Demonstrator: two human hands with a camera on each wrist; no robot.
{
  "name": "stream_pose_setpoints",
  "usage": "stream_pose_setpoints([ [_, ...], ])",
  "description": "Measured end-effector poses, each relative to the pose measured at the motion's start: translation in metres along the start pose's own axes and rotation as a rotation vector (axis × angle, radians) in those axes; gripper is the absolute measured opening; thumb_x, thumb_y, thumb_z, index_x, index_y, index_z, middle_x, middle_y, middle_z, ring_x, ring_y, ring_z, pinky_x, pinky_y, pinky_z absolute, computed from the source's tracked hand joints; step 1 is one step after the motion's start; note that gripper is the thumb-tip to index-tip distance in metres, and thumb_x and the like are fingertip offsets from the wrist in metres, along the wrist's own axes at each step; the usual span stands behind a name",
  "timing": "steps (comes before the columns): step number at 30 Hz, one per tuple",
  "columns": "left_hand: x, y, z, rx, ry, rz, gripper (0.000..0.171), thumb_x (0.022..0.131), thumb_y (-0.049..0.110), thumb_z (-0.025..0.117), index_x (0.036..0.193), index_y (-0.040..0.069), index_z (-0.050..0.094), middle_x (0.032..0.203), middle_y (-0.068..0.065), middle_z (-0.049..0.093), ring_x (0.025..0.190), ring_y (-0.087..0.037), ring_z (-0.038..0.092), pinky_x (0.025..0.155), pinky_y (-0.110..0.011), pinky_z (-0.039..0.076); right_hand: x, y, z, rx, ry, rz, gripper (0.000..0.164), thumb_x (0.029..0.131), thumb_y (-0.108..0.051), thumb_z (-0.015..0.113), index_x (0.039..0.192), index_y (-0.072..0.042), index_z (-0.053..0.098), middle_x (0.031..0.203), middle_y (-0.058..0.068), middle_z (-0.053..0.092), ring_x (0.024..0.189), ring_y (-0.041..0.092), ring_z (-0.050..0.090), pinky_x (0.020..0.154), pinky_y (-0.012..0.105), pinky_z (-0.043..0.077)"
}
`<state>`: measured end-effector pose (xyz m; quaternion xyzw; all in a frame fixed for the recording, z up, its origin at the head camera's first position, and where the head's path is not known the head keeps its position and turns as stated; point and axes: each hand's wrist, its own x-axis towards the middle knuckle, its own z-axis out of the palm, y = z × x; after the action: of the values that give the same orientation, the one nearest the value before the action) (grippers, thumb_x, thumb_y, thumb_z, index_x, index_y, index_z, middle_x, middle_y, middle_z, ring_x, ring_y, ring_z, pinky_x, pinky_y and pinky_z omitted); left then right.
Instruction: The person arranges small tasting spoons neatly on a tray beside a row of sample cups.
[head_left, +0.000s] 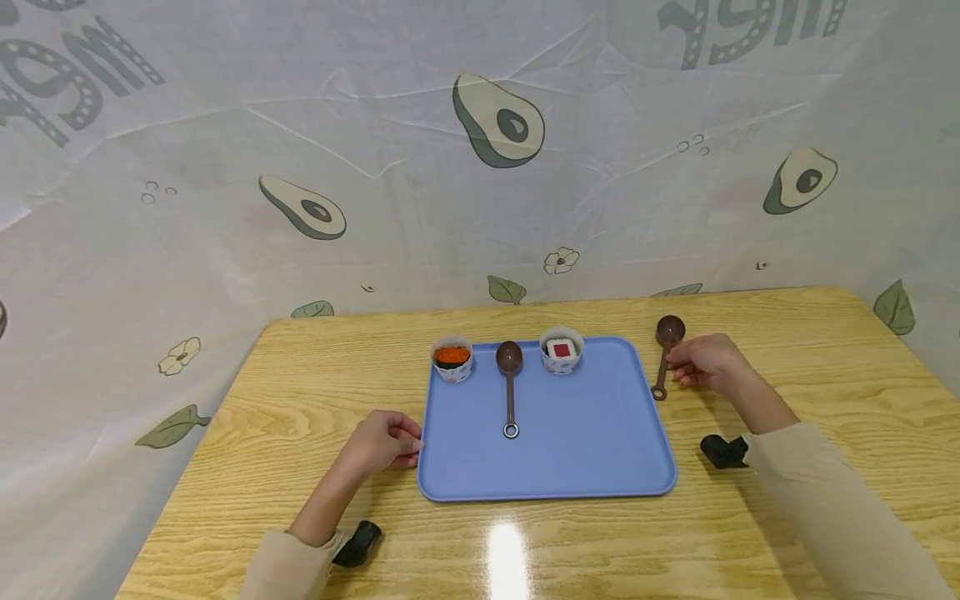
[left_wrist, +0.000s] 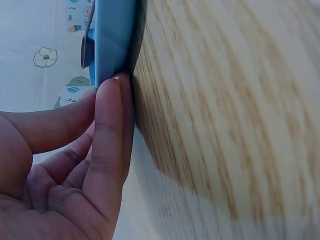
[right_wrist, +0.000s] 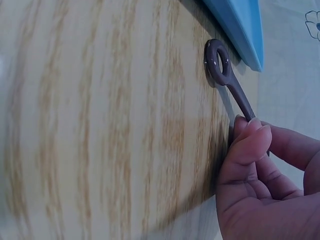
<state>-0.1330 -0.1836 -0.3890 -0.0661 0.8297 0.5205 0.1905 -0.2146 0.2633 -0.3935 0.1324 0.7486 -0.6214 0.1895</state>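
A blue tray (head_left: 600, 425) lies on the table, and my left hand (head_left: 386, 442) pinches its left rim between thumb and fingers (left_wrist: 107, 110). Off the tray's right side, my right hand (head_left: 705, 362) holds a brown spoon (head_left: 670, 330) by the middle of its handle. In the right wrist view the ring end (right_wrist: 209, 65) of that handle is close to the wood. On the tray lies a second brown spoon (head_left: 509, 358), bowl toward the back. To its left stands a paper cup (head_left: 454, 373) with orange roe sushi; to its right, another paper cup (head_left: 562, 364) holds white sushi with a red centre.
The wooden table (head_left: 337, 367) extends on both sides of the tray. Behind it hangs a pale cloth (head_left: 405, 217) printed with avocados and leaves. Black devices (head_left: 358, 543) are worn at both wrists, below the sleeves.
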Motion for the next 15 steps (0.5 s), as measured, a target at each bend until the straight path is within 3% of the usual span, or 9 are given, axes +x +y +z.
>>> stream_pose_setpoints([
  [8, 0.0003, -0.001, 0.0004, -0.005, 0.007, -0.002, 0.006, 0.082, -0.012, 0.059, 0.088, -0.011, 0.058, 0.069, -0.011, 0.056, 0.057, -0.014, 0.059, 0.057, -0.029, 0.055, -0.0016, 0.0002, -0.002, 0.036, -0.009, 0.004, 0.008, 0.088, 0.002, 0.05, 0.093, 0.007, 0.054, 0.067, 0.002, 0.06, 0.054, 0.009, 0.056, 0.05, 0.02, 0.05],
  [15, 0.0, -0.001, 0.0007, -0.003, 0.012, -0.002, 0.007, 0.082, -0.012, 0.059, 0.089, -0.011, 0.058, 0.07, -0.012, 0.056, 0.057, -0.015, 0.058, 0.057, -0.029, 0.056, -0.0022, 0.0, -0.0048, 0.056, -0.034, 0.01, 0.009, 0.089, 0.003, 0.048, 0.091, 0.006, 0.055, 0.068, 0.002, 0.06, 0.055, 0.009, 0.057, 0.051, 0.019, 0.05],
])
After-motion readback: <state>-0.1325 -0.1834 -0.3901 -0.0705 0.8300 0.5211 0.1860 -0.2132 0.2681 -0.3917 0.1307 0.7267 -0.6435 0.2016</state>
